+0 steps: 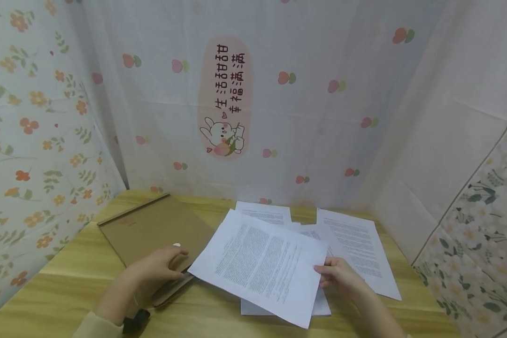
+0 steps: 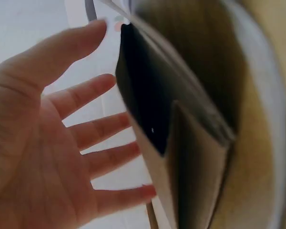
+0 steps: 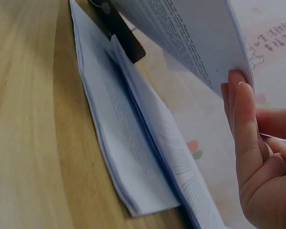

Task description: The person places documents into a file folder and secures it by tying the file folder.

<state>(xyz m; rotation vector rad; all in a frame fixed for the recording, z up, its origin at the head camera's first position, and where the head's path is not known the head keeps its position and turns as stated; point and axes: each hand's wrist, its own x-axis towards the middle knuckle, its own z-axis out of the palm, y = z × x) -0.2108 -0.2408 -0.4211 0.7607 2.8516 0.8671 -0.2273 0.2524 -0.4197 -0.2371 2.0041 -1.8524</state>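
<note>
A brown kraft paper document folder (image 1: 152, 225) lies at the left of the table, its near end gaping. My left hand (image 1: 160, 265) is at that mouth; in the left wrist view the folder's opening (image 2: 148, 90) is dark inside, with fingertips (image 2: 145, 192) right at its outer side and the thumb held apart. My right hand (image 1: 340, 277) pinches the right edge of a printed sheet (image 1: 262, 267), raised and tilted over other papers. In the right wrist view, thumb and fingers meet at the corner of this sheet (image 3: 200, 43).
Beneath the raised sheet, a paper stack (image 1: 253, 308) rests on the wooden table (image 1: 211, 319). Another printed page (image 1: 359, 249) lies at the right, and one more page (image 1: 266, 212) at the back. Patterned curtains (image 1: 321, 117) hang behind and at both sides.
</note>
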